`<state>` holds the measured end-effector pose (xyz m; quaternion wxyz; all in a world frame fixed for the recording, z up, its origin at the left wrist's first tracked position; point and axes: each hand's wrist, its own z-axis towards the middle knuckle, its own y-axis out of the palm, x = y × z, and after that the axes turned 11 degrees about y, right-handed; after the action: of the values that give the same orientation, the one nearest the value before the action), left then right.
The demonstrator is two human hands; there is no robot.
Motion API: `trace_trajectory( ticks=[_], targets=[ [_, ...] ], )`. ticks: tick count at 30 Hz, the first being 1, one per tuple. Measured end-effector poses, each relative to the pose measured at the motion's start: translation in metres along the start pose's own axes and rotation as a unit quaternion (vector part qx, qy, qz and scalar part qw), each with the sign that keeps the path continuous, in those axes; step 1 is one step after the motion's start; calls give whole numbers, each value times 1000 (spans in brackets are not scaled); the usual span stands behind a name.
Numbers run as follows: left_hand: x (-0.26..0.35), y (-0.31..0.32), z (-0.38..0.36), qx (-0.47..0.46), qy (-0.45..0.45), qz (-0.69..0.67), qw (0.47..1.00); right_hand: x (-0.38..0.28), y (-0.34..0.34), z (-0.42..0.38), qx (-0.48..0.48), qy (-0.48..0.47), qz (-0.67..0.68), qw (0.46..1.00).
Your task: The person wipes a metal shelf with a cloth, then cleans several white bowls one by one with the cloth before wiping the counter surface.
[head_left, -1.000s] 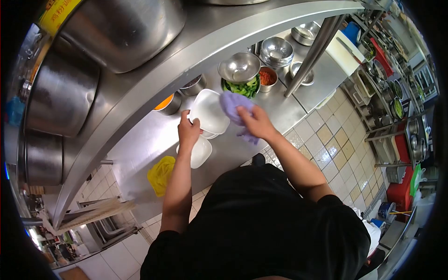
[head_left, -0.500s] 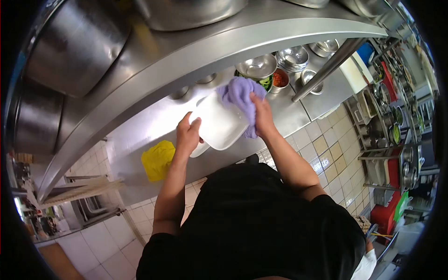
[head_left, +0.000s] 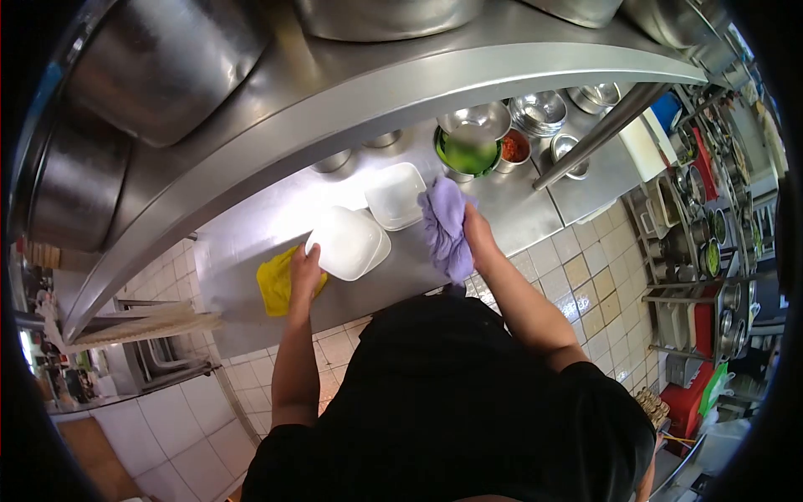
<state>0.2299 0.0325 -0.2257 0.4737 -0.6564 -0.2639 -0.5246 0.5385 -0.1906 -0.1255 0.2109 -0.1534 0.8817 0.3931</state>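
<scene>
My left hand [head_left: 306,269] grips the left edge of a white rounded-square dish [head_left: 341,241], thumb on top. The rim of a second white dish [head_left: 381,253] shows from under it on the right. A third white dish [head_left: 395,197] lies on the steel counter just behind these two. Bunched in my right hand [head_left: 479,239] is a purple cloth [head_left: 445,227], apart from the dishes and over the counter's front part. Beside my left hand, partly behind it, lies a yellow cloth [head_left: 274,283].
A container of green vegetables [head_left: 468,156], a steel bowl [head_left: 477,122], a pot of chopped red food [head_left: 513,148] and stacked steel bowls [head_left: 539,110] stand at the back right. A steel shelf [head_left: 401,71] with large pots overhangs the counter, held by a slanted post [head_left: 598,134].
The purple cloth has come off the dish and moved toward me with my right hand. My left hand has shifted left with a dish, and the dishes now lie spread apart.
</scene>
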Motion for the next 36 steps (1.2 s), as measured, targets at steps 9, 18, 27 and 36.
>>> trace_trajectory(
  ticks=[9, 18, 27, 36],
  targets=[
    [-12, 9, 20, -127, -49, 152, 979, 1, 30, 125, 187, -218, -643, 710],
    [-21, 35, 23, 16, 61, 268, 961, 35, 18, 94, 73, -241, -884, 393],
    [98, 107, 56, -43, 138, 290, 946, 33, -2, 98, 5, -436, -813, 387],
    [90, 143, 91, -235, 80, 414, 876, -17, 8, 40, -35, -207, -872, 443]
  ],
)
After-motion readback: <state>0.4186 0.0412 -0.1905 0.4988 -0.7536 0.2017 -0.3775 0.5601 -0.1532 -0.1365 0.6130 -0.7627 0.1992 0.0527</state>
